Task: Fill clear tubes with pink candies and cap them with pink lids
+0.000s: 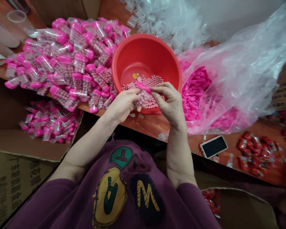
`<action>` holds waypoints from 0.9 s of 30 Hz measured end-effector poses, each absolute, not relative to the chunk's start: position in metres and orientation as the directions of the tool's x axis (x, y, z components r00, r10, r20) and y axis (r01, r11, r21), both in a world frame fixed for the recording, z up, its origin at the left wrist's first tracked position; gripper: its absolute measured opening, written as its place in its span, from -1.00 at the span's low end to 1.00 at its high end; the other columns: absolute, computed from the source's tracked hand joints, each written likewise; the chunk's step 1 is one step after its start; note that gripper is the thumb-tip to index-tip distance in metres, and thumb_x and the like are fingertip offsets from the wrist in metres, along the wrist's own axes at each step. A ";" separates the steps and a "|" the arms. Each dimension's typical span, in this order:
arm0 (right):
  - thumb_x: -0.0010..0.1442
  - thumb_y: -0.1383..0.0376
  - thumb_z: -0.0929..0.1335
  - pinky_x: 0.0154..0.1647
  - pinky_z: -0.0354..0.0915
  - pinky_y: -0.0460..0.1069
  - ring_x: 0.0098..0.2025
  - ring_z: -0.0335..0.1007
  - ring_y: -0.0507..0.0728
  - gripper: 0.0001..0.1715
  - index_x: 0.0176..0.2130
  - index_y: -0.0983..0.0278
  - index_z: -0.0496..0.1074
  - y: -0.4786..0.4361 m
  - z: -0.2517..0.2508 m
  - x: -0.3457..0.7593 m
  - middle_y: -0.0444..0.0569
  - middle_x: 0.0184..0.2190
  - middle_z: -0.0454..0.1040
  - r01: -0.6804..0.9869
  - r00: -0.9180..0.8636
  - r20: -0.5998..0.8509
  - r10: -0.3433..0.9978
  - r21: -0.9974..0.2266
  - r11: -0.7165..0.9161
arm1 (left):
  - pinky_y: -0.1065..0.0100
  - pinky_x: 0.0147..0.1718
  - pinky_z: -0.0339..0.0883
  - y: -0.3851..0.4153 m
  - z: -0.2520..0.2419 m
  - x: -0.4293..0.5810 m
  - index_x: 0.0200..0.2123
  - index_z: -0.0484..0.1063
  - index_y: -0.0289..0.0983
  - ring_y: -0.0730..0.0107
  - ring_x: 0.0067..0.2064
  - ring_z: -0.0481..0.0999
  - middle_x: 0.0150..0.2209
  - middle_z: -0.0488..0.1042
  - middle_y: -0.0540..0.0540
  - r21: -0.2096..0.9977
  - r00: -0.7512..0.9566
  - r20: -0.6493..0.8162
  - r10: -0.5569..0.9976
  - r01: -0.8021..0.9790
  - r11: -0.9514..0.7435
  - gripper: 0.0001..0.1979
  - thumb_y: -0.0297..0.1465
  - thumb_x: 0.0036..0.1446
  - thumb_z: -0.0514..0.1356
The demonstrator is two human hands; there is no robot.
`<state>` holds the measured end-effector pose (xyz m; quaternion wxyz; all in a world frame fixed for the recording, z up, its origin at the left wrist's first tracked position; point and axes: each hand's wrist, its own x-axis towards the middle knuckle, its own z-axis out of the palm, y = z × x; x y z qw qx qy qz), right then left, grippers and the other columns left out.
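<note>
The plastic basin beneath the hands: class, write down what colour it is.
The plastic basin is bright red, seen best in the head view.

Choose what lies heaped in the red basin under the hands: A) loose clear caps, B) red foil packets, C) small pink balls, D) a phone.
C: small pink balls fill the bottom of the red plastic basin, beneath the clear pink-capped tube pinched by the left hand and right hand.

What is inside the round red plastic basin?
The round red plastic basin holds small pink balls heaped on its bottom beside a cartoon picture. The left hand and right hand hide its near part, so what lies there cannot be seen.
</note>
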<state>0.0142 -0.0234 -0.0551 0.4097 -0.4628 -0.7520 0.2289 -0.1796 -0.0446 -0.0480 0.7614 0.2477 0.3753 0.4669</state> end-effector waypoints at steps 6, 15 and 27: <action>0.41 0.04 0.44 -0.01 0.55 0.10 -0.08 0.57 0.12 -0.77 -0.06 0.08 0.63 -0.029 -0.054 0.008 -0.08 -0.12 0.62 0.458 -0.087 0.434 0.897 -0.782 0.423 | 0.43 -0.21 0.46 -0.049 -0.053 -0.170 0.07 0.56 -0.30 0.41 -0.18 0.63 -0.18 0.64 -0.07 0.674 0.274 -0.311 0.910 -0.611 0.415 -0.51 -0.62 0.03 0.25; 0.39 0.15 0.46 -0.13 0.51 0.05 -0.16 0.56 0.10 -0.86 -0.15 0.10 0.65 -0.043 -0.048 0.001 -0.10 -0.21 0.63 0.450 -0.085 0.426 0.901 -0.790 0.417 | 0.46 -0.33 0.37 -0.064 -0.059 -0.142 -0.05 0.53 -0.23 0.51 -0.26 0.54 -0.23 0.56 0.00 0.677 0.111 -0.284 0.952 -0.681 0.281 -0.76 -0.48 0.21 0.38; 0.50 0.21 0.33 0.09 0.58 0.17 0.01 0.59 0.17 -0.71 0.06 0.11 0.63 -0.083 -0.053 -0.004 -0.01 -0.06 0.62 0.538 -0.082 0.593 0.801 -0.650 0.537 | 0.50 -0.31 0.45 -0.080 -0.046 -0.139 -0.09 0.49 -0.24 0.57 -0.35 0.53 -0.29 0.55 0.05 0.683 0.057 -0.290 0.955 -0.688 0.248 -0.72 -0.43 0.18 0.45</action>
